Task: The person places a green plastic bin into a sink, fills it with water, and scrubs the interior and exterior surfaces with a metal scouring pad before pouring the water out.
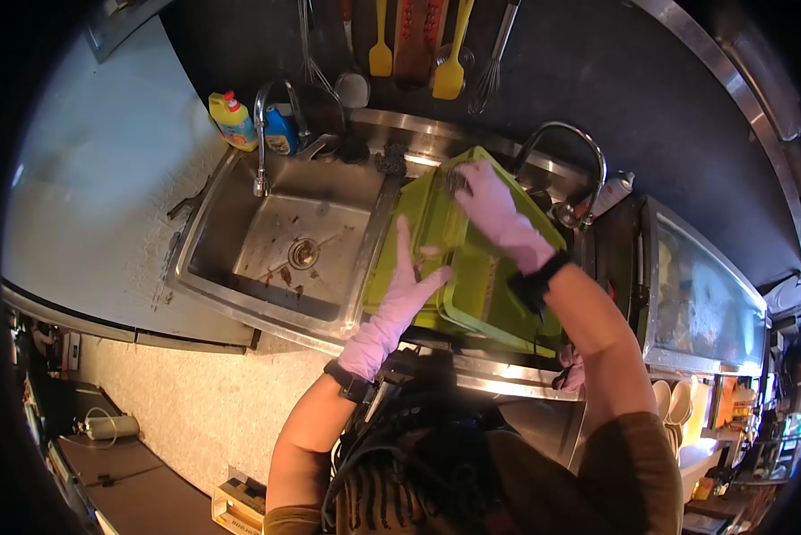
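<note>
The lime-green plastic tub point(473, 259) looks ridged. The right hand point(489, 205) grasps a dark scrubber point(455, 182); the left hand point(406, 283) spreads open.

Monitoring remotely, I count two gloved hands point(413, 283) point(492, 210), two curved faucets point(260, 134) point(602, 165), two yellow spatulas point(380, 60) point(448, 78), two whisks point(308, 53) point(494, 76), one yellow bottle point(234, 122), one blue bottle point(280, 134) and one drain point(303, 254).

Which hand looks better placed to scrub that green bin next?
Probably the right hand: it holds what looks like a scourer at the green bin. The left hand is spread open, seemingly empty, perhaps better for steadying.
</note>
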{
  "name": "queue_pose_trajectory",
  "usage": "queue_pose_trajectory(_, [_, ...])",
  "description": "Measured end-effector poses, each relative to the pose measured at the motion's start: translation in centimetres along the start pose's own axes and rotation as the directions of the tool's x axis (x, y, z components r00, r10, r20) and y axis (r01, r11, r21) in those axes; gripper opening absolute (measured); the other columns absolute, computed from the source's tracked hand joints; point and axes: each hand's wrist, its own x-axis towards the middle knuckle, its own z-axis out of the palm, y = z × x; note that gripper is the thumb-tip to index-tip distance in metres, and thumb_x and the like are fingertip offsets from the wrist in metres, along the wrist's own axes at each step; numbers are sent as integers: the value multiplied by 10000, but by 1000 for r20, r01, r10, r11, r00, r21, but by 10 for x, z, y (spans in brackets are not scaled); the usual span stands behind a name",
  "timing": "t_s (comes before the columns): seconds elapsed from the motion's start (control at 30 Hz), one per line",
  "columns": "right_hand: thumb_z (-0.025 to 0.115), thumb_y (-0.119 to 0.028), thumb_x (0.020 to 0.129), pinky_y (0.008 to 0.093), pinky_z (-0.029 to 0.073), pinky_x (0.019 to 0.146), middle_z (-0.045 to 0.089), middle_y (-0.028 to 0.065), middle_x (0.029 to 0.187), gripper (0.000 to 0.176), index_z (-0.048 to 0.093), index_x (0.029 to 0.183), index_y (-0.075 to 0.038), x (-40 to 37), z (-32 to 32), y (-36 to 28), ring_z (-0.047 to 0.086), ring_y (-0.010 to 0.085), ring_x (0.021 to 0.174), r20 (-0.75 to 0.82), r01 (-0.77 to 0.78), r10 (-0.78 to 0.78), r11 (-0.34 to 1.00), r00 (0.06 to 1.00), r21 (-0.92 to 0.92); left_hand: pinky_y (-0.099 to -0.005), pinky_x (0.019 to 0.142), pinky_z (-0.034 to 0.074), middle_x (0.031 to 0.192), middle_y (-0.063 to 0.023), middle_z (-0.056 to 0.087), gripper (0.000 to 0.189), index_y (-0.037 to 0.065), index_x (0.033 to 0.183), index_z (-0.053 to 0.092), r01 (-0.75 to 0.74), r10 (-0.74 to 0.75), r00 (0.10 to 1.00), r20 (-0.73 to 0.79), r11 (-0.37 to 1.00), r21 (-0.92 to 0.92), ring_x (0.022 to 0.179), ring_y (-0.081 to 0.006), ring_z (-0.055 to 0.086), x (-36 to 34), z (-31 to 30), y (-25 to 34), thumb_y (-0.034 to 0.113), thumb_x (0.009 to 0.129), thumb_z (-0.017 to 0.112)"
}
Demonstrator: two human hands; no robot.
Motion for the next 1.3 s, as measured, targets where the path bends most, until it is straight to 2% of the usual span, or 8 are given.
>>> queue_pose_trajectory(0.23, [651,-93,750,371,504,813,518,167,1049,345,579,1085,-55,-70,-24,-56,573,308,964,164,120,-141,984,976,133,-297,1029,323,1369,-76,416,649,90,1487,109,18,-24,998,-55,995,-97,1144,-137,453,14,-19,-29,68,946,466])
queue_pose_trajectory(0.4, [630,-214,797,418,431,931,540,235,1130,419,563,1153,-4,-4,2,3,528,391,1060,12,-82,81,996,997,37,-261,970,369,1181,-34,598,448,69,1422,319,224,-231,973,-15,956,-188,1118,-103,498,26,-26,-15,195,1000,401])
queue_pose_trajectory(0.63, [644,-177,771,387,389,989,534,220,1181,425,571,1162,-28,29,-19,1,506,362,1121,238,-70,74,997,969,-26,-255,992,349,1222,-48,567,475,71,1441,291,146,-156,988,-17,954,-262,1138,-108,491,15,-26,-13,159,992,417])
queue_pose_trajectory(0.8, [628,-98,726,387,424,926,543,150,1064,427,575,1149,-75,46,-30,-15,534,342,1040,110,132,-137,990,985,45,-243,1013,335,1272,-74,523,490,56,1441,289,134,-148,989,-17,931,-339,1151,-126,483,18,-29,-33,109,978,441])
queue_pose_trajectory(0.9, [611,-84,722,400,436,895,547,132,1066,387,586,1109,-97,54,-20,-13,547,336,1014,202,165,-166,986,965,21,-227,1006,336,1274,-79,509,489,40,1427,317,86,-108,992,-60,952,-294,1148,-139,481,21,-31,-45,103,966,470])
queue_pose_trajectory(1.0, [608,-98,708,402,449,862,568,108,1037,333,604,1040,-121,58,-13,-20,559,323,1000,310,331,-302,943,902,-45,-256,827,426,1046,-73,600,397,-8,1315,460,27,-75,951,-301,987,-159,925,-146,531,21,-20,-56,72,930,516])
queue_pose_trajectory(1.1, [618,-132,690,396,457,840,586,95,996,295,613,985,-134,64,3,-37,566,312,992,652,406,-277,912,706,-52,-242,932,390,1137,-77,568,330,-26,1229,507,109,-24,955,-297,956,273,1038,-137,511,16,-26,-62,144,948,531])
queue_pose_trajectory(1.3, [648,-135,657,388,485,766,655,88,934,289,633,945,-150,95,37,2,614,298,911,818,495,-302,868,490,24,-239,917,368,1104,-67,550,329,-42,1192,504,-170,134,976,-172,962,-213,1016,-111,488,15,-30,-88,157,933,546])
